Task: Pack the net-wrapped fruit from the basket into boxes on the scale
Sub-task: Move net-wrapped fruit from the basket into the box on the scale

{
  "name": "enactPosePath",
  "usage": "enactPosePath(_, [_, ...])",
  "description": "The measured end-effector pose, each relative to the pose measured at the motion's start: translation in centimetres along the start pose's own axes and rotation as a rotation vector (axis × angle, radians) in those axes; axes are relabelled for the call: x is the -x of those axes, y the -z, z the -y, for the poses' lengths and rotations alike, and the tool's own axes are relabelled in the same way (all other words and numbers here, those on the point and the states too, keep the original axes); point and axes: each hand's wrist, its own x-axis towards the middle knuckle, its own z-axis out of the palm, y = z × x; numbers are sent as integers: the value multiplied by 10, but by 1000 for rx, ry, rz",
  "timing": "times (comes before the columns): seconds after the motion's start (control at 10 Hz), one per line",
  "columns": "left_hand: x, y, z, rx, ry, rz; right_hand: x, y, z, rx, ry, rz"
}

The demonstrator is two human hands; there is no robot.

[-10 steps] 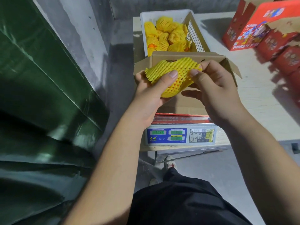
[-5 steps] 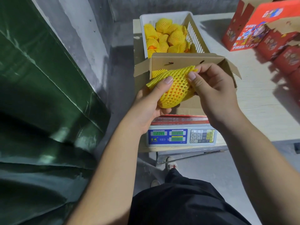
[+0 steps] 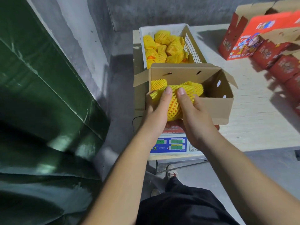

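A: What did the hands have?
B: Both held one net-wrapped fruit (image 3: 173,104); the left hand (image 3: 156,109) cupped it from the left with its thumb laid over the yellow foam net; the right hand (image 3: 193,114) curled round it from the right, thumb likewise on top.
A: And where was the fruit?
B: At the near rim of the open cardboard box (image 3: 215,108), partly over it; the box sat on the digital scale (image 3: 172,145) just under the wrists; another wrapped fruit (image 3: 158,84) lay inside, beyond the left thumb.
A: The rest?
B: The white basket (image 3: 192,46) of netted fruit stood beyond the box; red cartons (image 3: 240,44) lay well off to the right.
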Motion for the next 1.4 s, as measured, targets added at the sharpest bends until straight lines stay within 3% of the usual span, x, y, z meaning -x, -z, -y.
enactPosePath(0.1, [-9,-10,0,-163,-89,-53,-8,-3,5,39,13,-58])
enactPosePath(0.2, [-20,-18,-14,-251,-251,-99,-21,1,21,144,53,47])
enactPosePath(0.3, [-24,-28,-29,-249,-305,-57,-40,13,39,202,131,16])
enactPosePath(0.4, [-25,-26,-41,-328,-398,78,-64,44,53,437,273,-234])
enactPosePath(0.5, [-28,-20,-49,-489,-447,110,-80,70,62,1014,198,-225])
enactPosePath(0.6, [-29,-15,-48,-631,-425,120,-75,67,53,1319,294,-134])
enactPosePath(0.9, [-29,-5,-46,-795,-513,98,-47,41,37,1124,334,205])
enactPosePath(1.2, [-41,-5,-57,-893,-522,67,-70,39,35,1042,352,293])
enactPosePath(1.4, [-76,-25,-69,-821,-549,63,-115,56,45,1006,370,338])
